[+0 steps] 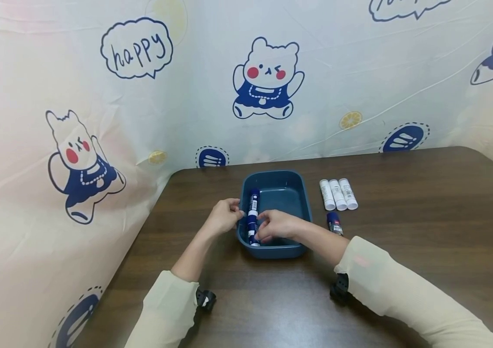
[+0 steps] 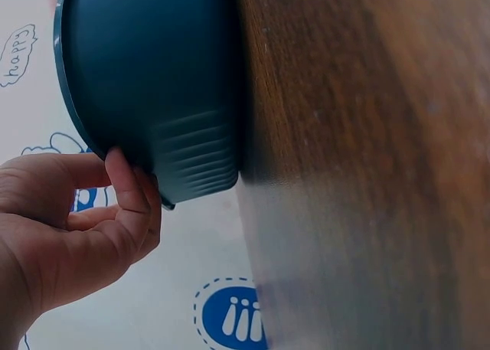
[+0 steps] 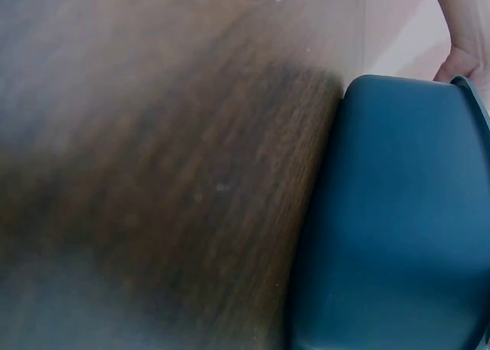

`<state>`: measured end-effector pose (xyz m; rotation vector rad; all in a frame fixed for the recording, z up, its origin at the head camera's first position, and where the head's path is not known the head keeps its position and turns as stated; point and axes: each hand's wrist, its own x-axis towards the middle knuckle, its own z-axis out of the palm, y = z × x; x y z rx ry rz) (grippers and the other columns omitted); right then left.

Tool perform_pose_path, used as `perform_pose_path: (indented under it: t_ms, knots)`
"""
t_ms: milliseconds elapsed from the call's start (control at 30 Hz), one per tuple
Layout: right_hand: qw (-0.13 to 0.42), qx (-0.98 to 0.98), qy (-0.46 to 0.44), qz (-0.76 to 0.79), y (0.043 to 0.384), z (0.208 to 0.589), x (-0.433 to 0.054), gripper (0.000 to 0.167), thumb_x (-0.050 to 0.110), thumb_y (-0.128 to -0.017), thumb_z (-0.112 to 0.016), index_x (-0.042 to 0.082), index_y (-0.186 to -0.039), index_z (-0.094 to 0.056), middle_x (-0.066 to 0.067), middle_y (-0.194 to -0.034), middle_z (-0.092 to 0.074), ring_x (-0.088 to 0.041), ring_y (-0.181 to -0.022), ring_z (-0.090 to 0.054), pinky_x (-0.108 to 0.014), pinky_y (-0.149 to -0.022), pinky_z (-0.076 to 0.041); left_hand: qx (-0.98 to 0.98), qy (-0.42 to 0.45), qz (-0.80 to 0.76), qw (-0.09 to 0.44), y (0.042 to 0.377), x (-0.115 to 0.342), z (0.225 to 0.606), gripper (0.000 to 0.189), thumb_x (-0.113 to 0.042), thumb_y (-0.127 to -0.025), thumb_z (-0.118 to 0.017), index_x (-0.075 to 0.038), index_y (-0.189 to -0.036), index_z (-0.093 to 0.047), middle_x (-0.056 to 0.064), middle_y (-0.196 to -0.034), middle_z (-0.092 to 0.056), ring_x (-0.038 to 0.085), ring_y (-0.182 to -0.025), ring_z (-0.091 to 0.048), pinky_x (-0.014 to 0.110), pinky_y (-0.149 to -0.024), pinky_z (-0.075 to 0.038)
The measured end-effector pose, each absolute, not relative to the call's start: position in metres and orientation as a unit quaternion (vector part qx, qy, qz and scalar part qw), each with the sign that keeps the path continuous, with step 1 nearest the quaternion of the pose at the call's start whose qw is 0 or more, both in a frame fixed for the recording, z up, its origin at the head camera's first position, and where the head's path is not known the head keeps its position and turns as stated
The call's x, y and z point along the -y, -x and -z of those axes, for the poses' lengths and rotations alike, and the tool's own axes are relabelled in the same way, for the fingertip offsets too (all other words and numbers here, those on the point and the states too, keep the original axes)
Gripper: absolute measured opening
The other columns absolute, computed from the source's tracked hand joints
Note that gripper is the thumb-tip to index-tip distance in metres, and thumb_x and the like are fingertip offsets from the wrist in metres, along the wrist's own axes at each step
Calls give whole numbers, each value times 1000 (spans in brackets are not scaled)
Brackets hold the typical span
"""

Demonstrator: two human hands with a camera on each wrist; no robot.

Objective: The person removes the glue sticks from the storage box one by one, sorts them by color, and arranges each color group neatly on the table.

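A dark teal plastic basin (image 1: 274, 252) stands on the table. Inside, along its left wall, two blue-and-white tubes lie end to end: a far tube (image 1: 253, 202) and a near tube (image 1: 252, 231). With thumb and fingers, my left hand (image 1: 224, 215) pinches the basin's left rim; the left wrist view shows this hand (image 2: 99, 220) at the basin's edge (image 2: 153, 82). My right hand (image 1: 278, 225) reaches over the right wall into the basin, curled fingers at the near tube's right side. The right wrist view shows only the basin's outer wall (image 3: 398, 204), so that hand's fingertips are hidden there.
Three white tubes (image 1: 338, 194) lie side by side on the brown table (image 1: 424, 212), right of the basin. Nearer, a dark blue tube (image 1: 334, 222) is partly covered by my right forearm. A printed cloth (image 1: 194, 96) hangs behind and to the left.
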<state>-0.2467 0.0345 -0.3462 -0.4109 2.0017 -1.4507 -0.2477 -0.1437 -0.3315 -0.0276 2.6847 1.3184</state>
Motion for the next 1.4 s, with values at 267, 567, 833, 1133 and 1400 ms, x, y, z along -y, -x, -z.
perform_pose_path:
  t_ms: [267,567,833,1133,1400]
  knots:
    - [315,-782,171,510,247,347,-31,66,5,-83,-64,-8,-138,-29,-14,-95,-58,-21,-83,-63,-32,-81,-50,-898,8,-435,72,248,144,332,43,-7,-92,-55,0,-133,-45,11,-91,-52,23,-80,-54,29,-65,-52]
    - [302,-808,187,470,245,348,-26,73,8,-82,-66,-8,-140,-24,-10,-87,-61,-17,-76,-62,-30,-78,-49,-896,7,-439,74,247,143,331,43,-7,-92,-54,0,-133,-44,10,-88,-51,22,-78,-54,28,-64,-51]
    - [256,-856,200,402,244,348,-18,67,13,-81,-70,-7,-135,-34,-8,-82,-61,-17,-68,-60,-27,-66,-49,-896,1,-437,75,249,144,332,43,-6,-93,-53,2,-134,-43,10,-87,-51,20,-74,-52,32,-65,-51]
    - [246,-868,193,385,246,350,-15,58,12,-80,-71,-6,-127,-41,-8,-86,-59,-16,-69,-60,-27,-66,-50,-895,0,-440,78,248,143,331,43,-4,-92,-53,4,-133,-43,11,-86,-51,21,-75,-53,28,-63,-50]
    - [272,-849,177,416,247,349,-18,73,11,-81,-70,-6,-139,-28,-9,-85,-60,-18,-72,-60,-28,-69,-49,-895,7,-439,77,249,143,332,43,-7,-92,-54,1,-134,-44,10,-87,-51,21,-76,-54,27,-64,-51]
